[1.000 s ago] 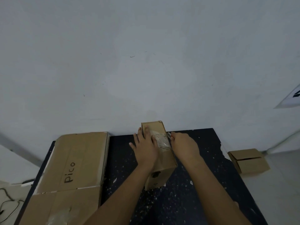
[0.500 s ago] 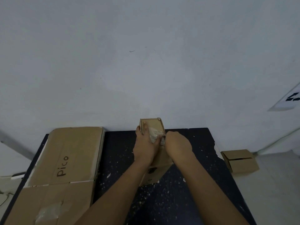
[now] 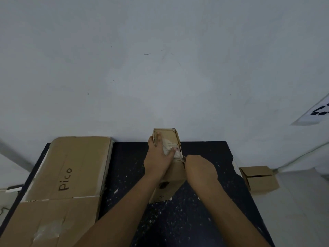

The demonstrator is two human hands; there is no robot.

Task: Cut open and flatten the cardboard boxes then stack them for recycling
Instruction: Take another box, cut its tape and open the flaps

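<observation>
A small cardboard box (image 3: 169,168) lies on its side in the middle of the black table (image 3: 210,202). Its long side runs from the person toward the white wall (image 3: 160,68), and its far end sticks up past the table's back edge. The near end is closed, so you cannot tell what is inside. A white label (image 3: 171,148) is stuck on top of the box.

The left hand (image 3: 158,161) lies flat on top of the box with its fingers spread, pressing on the label. The right hand (image 3: 199,168) is curled tight at the box's right edge and holds something thin; what it is cannot be told.

Left of the box, a big flat cardboard (image 3: 67,175) with "Pico" written on it lies on the table. Right of the table, another small box (image 3: 260,179) sits on the floor, its top flaps a little open
</observation>
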